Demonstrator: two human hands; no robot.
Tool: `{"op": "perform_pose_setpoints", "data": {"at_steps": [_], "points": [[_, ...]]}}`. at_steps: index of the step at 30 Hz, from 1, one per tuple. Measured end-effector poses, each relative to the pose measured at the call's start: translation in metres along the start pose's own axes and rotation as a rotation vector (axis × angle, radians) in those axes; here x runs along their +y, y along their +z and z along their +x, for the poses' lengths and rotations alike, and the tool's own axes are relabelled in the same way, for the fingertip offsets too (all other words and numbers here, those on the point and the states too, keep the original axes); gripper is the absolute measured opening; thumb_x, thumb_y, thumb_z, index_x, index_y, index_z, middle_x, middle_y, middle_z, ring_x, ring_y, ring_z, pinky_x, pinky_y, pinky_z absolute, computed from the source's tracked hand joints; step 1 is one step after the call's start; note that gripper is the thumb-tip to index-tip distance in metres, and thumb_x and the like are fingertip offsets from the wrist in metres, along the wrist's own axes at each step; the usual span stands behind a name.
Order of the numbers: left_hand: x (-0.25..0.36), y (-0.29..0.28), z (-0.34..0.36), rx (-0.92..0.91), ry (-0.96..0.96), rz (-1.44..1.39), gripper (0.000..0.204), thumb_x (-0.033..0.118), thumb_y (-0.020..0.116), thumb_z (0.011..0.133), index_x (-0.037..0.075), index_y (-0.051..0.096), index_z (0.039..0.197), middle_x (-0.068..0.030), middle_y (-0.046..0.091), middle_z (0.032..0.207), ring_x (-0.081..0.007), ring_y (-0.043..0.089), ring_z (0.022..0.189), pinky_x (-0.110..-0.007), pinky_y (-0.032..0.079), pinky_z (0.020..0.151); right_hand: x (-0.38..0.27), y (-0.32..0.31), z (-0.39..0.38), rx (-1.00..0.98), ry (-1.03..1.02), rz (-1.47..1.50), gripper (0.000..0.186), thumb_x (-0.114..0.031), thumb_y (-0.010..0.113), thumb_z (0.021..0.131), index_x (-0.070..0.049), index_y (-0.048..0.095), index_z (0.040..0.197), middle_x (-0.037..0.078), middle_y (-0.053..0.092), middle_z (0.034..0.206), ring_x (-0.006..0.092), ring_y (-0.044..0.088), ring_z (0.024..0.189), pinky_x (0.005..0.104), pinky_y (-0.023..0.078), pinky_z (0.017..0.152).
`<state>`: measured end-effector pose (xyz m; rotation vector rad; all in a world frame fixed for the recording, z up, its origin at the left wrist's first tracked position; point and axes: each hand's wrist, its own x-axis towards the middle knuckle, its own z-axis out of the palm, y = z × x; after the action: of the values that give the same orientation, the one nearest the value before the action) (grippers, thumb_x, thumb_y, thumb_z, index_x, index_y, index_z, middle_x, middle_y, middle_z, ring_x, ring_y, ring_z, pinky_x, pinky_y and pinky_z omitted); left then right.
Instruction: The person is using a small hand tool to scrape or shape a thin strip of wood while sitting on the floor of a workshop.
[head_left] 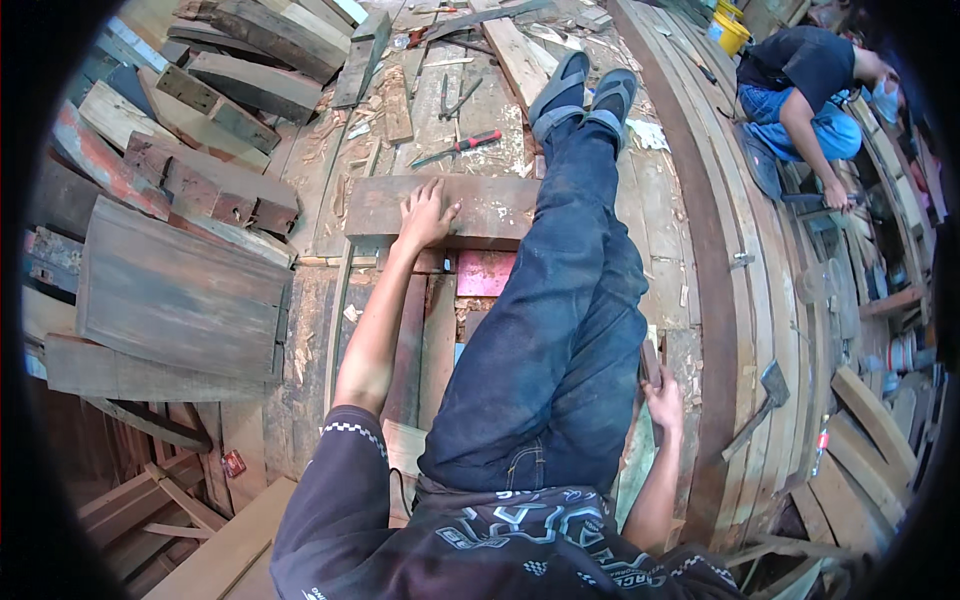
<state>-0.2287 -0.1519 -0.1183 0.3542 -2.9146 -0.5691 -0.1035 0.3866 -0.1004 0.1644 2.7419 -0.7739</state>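
Observation:
My left hand [428, 213] lies on a thick brown wooden beam [495, 205], its fingers spread over the top face. The beam is set crosswise, and my outstretched legs cover part of its right end. Beside my right thigh, my right hand [663, 398] is closed around a narrow brown piece [651, 362]; the leg and fingers hide most of it, so its kind cannot be made out. Just beyond the beam lies a red-and-black handled tool [475, 142] with a slim metal blade. Farther off is a pair of pincers [458, 100] with its handles apart.
Piled timber [190, 290] fills the left side. Wood chips and planks [397, 105] litter the floor ahead. Long boards [715, 300] run along my right, with a hatchet [760, 408] on them. A co-worker [810, 100] crouches at far right, holding a tool, near yellow buckets [728, 33].

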Motion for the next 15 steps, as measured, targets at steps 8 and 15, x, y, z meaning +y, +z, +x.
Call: {"op": "perform_pose_setpoints", "data": {"at_steps": [8,15], "points": [[-0.015,0.021,-0.004,-0.21,-0.051,0.16,0.077,0.054,0.045,0.095,0.004,0.027,0.151,-0.0115,0.018,0.161,-0.0348,0.017,0.147,-0.057,0.016,0.117,-0.019,-0.005,-0.003,-0.021,0.016,0.018,0.052,-0.02,0.068,0.083,-0.002,0.055,0.129,0.025,0.069,0.089,0.036,0.069,0.088,0.0453,0.051,0.081],[-0.008,0.018,0.0,-0.274,-0.074,0.171,0.08,0.054,0.047,0.093,0.004,0.024,0.152,-0.0122,0.015,0.161,-0.0351,0.015,0.148,-0.056,0.013,0.118,-0.015,0.0,0.001,-0.029,0.006,0.0,0.049,-0.015,0.067,0.081,-0.004,0.056,0.128,0.023,0.069,0.082,0.0345,0.07,0.081,0.0439,0.052,0.076]]}}
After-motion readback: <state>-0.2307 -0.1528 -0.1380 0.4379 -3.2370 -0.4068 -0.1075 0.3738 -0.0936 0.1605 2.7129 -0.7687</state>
